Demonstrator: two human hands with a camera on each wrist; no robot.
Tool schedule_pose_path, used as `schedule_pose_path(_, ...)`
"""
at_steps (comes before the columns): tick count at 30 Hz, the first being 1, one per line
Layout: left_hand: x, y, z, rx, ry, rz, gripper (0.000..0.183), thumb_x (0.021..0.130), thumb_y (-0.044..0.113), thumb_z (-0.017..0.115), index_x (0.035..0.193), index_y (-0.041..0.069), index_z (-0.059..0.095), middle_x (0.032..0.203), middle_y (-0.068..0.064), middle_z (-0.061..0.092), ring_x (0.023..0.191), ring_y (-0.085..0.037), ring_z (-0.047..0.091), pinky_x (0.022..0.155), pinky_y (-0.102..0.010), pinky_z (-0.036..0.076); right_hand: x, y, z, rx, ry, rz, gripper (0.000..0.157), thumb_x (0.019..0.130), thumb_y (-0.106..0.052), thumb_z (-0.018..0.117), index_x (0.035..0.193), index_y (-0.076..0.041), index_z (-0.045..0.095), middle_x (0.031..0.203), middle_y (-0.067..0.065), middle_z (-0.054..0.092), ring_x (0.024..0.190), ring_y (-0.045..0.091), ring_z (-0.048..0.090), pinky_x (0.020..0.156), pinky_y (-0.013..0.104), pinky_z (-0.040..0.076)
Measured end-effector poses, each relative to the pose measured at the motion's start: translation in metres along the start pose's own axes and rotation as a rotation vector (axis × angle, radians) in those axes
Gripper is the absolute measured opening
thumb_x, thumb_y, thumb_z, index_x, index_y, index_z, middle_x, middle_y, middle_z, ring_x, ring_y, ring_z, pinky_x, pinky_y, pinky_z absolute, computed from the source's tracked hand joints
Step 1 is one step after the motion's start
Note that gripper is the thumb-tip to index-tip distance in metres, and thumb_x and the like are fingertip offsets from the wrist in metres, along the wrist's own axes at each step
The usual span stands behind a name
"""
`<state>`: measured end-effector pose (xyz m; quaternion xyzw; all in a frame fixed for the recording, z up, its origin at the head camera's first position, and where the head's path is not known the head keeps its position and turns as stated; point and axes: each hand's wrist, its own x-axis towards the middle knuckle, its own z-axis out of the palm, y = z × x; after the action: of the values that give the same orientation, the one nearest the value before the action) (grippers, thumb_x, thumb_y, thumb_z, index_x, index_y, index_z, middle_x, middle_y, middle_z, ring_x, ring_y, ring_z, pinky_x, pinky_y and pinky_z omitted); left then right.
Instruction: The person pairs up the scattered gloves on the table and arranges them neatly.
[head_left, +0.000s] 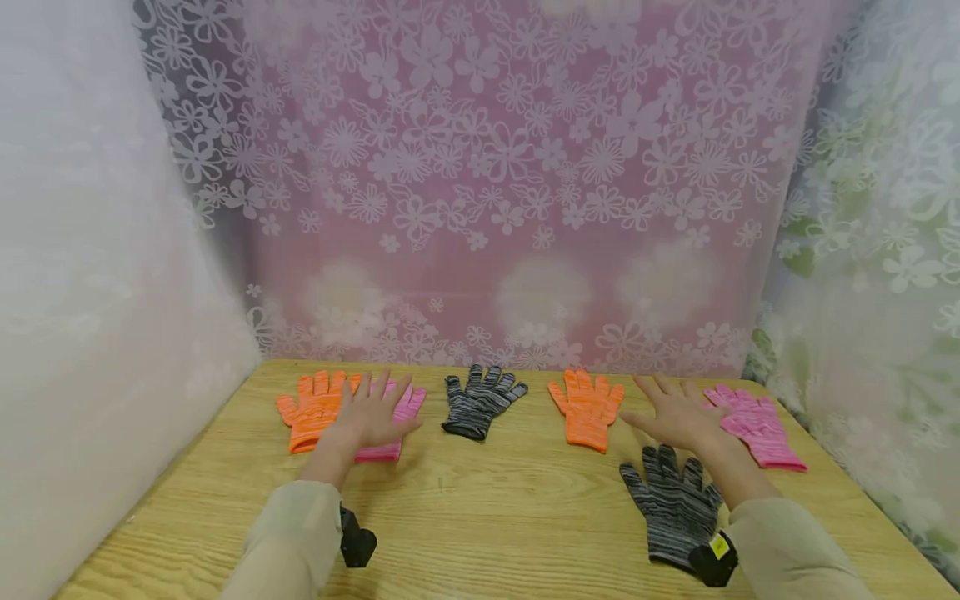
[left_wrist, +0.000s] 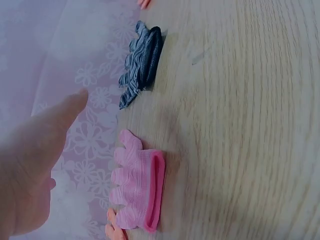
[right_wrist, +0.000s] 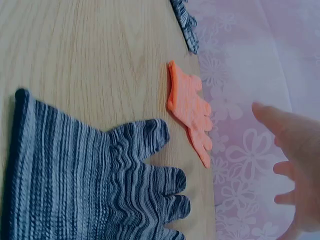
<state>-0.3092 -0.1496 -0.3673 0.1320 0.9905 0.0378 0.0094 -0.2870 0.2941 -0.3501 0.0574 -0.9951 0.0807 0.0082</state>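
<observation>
My left hand (head_left: 371,414), fingers spread, hovers over the left pink glove (head_left: 390,450) beside an orange glove (head_left: 307,425). The left wrist view shows a gap between this hand and the pink glove (left_wrist: 137,185). With fingers likewise spread, my right hand (head_left: 678,414) is held above the table between the other orange glove (head_left: 588,414) and the right pink glove (head_left: 761,429). Below it lies a black-and-grey glove (head_left: 678,508), partly hidden by the right forearm and wrist camera. A second black-and-grey glove (head_left: 480,404) lies at the middle back. Neither hand holds anything.
The gloves lie flat on a wood-grain table (head_left: 487,517). A pinkish curtain with white flowers (head_left: 495,183) hangs behind its far edge. Pale sheets stand at both sides, a white one (head_left: 127,250) left and a flowered one (head_left: 877,275) right.
</observation>
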Motion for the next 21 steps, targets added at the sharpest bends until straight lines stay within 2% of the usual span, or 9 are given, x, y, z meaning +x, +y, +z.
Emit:
schedule_pose_path(5,0.006,0.006,-0.001,-0.009,0.055,0.020,0.070,0.093,0.054,0.040,0.149,0.019,0.018,0.152,-0.017,0.011,0.137,-0.041,0.008,0.102,-0.063,0.001,0.001,-0.003,-0.002,-0.050,0.116,-0.091,0.067,0.090,-0.043,0.054,0.141,-0.004,0.036,0.139,0.027,0.033,0.122,0.052,0.029,0.084,0.074,0.023)
schedule_pose_path(11,0.012,0.015,0.000,0.008,0.123,0.107,0.064,0.095,0.046,0.043,0.147,0.013,0.026,0.148,-0.016,0.026,0.136,-0.037,0.020,0.103,-0.060,0.012,-0.002,-0.006,-0.005,-0.077,0.212,-0.130,0.052,0.090,-0.030,0.057,0.134,-0.003,0.047,0.130,0.026,0.047,0.114,0.051,0.041,0.083,0.069,0.031)
schedule_pose_path(13,0.015,0.019,0.001,0.015,0.144,0.128,0.062,0.095,0.044,0.046,0.145,0.012,0.031,0.145,-0.015,0.032,0.134,-0.035,0.025,0.103,-0.059,0.016,-0.004,-0.007,-0.007,-0.090,0.227,-0.124,0.049,0.090,-0.029,0.058,0.133,-0.005,0.049,0.128,0.025,0.049,0.111,0.049,0.045,0.077,0.063,0.039)
schedule_pose_path(15,0.017,0.022,0.003,0.012,0.165,0.142,0.059,0.094,0.041,0.049,0.143,0.010,0.035,0.142,-0.014,0.037,0.132,-0.034,0.029,0.103,-0.057,0.019,-0.005,-0.007,-0.008,-0.092,0.236,-0.124,0.047,0.090,-0.028,0.058,0.130,-0.005,0.052,0.126,0.025,0.051,0.106,0.047,0.050,0.064,0.051,0.047)
schedule_pose_path(17,0.020,0.025,0.005,0.014,0.178,0.156,0.057,0.093,0.038,0.052,0.141,0.010,0.039,0.140,-0.012,0.040,0.130,-0.033,0.032,0.103,-0.056,0.021,-0.005,-0.006,-0.009,-0.091,0.238,-0.124,0.045,0.089,-0.027,0.059,0.127,-0.004,0.055,0.123,0.026,0.052,0.101,0.046,0.054,0.052,0.040,0.046)
schedule_pose_path(21,0.028,0.032,0.010,-0.004,0.186,0.200,0.048,0.094,0.028,0.054,0.136,0.009,0.045,0.136,-0.011,0.046,0.127,-0.032,0.039,0.102,-0.055,0.024,-0.008,-0.001,-0.009,-0.067,0.240,-0.137,0.041,0.089,-0.024,0.060,0.122,0.000,0.058,0.118,0.028,0.055,0.086,0.040,0.060,0.045,0.035,0.041)
